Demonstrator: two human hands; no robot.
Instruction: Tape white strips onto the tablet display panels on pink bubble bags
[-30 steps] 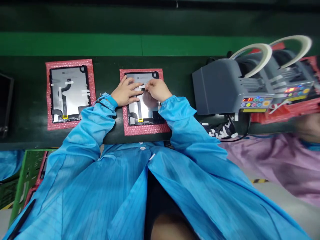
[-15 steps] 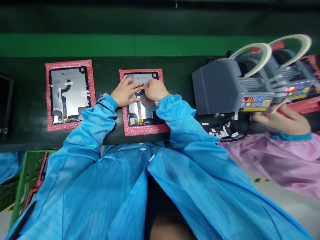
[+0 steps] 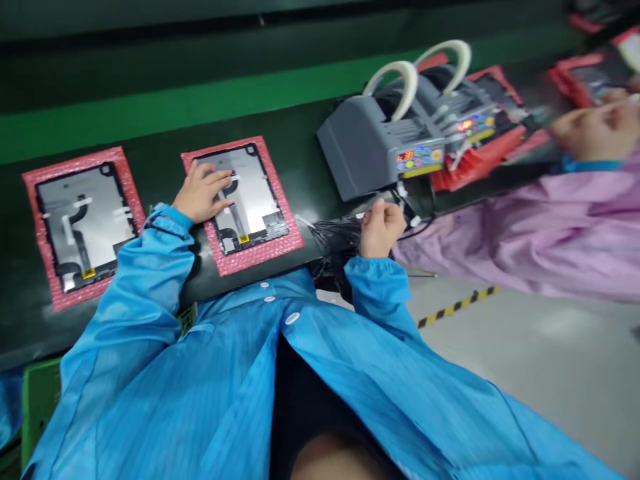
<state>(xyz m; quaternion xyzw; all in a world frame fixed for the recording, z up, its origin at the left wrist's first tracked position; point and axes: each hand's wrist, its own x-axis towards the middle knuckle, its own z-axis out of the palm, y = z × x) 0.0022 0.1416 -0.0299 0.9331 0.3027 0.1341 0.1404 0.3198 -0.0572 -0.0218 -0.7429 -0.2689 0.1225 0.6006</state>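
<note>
My left hand (image 3: 200,192) lies flat with fingers stretched out on a grey tablet back panel (image 3: 250,200), which rests on a pink bubble-wrap sheet (image 3: 260,252). A white tape strip sits on the panel by my fingertips. My right hand (image 3: 381,227) is off the panel to the right, fingers curled into a loose fist just below the grey tape dispenser (image 3: 370,143). Whether it holds anything is hidden. A second panel (image 3: 80,223) on its own pink sheet lies at the left.
A second dispenser with white tape rolls (image 3: 450,100) stands behind the first. A co-worker in a pink sleeve (image 3: 525,227) works at the right, hand (image 3: 593,127) near red trays. A black cable bundle (image 3: 333,237) lies at the belt's edge.
My right hand left the panel and moved right toward the tape dispenser. My left hand stayed on the panel. The view swung to the right. The co-worker's hand moved away from the dispenser.
</note>
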